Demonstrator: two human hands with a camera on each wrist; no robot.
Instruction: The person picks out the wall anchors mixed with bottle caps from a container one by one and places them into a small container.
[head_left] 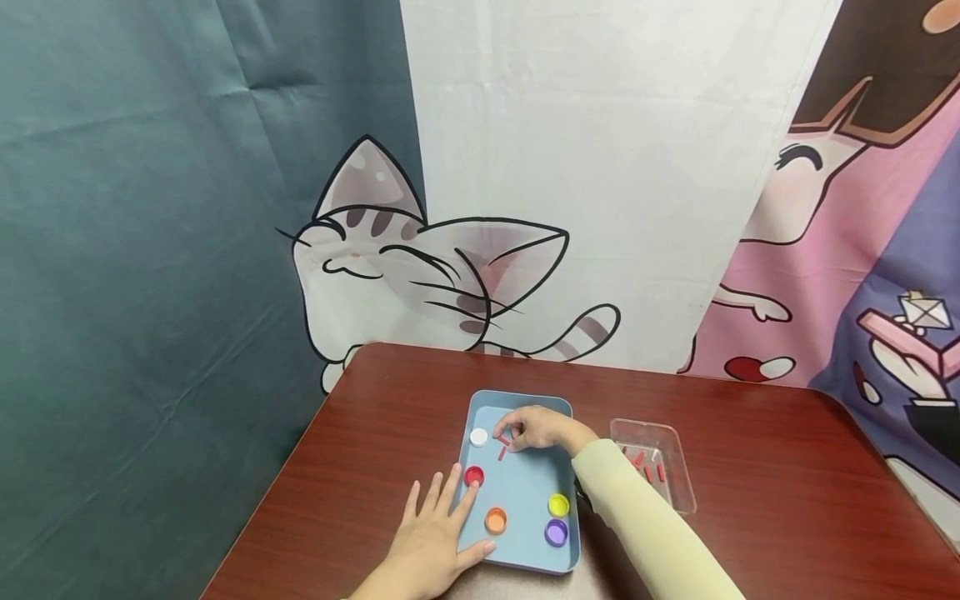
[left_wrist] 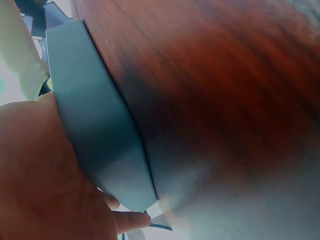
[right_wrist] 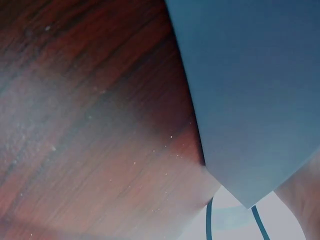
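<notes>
My right hand (head_left: 536,427) is over the far part of a light blue tray (head_left: 525,492), its thumb and index finger pinching a small red stick (head_left: 504,441). Just below it, a second red stick (head_left: 501,454) lies on the tray floor. My left hand (head_left: 429,533) spreads its straight fingers over the tray's near left edge, fingertips close to a red cap (head_left: 474,476). In the left wrist view, that palm (left_wrist: 45,165) lies along the tray's outer wall (left_wrist: 95,115). The right wrist view shows mostly tray wall (right_wrist: 250,90).
Also in the tray are a white cap (head_left: 478,437), an orange cap (head_left: 496,521), a yellow cap (head_left: 558,505) and a purple cap (head_left: 556,532). Right of it, a clear plastic box (head_left: 678,467) holds several red sticks, on a brown wooden table (head_left: 772,500). A printed curtain (head_left: 630,167) hangs behind.
</notes>
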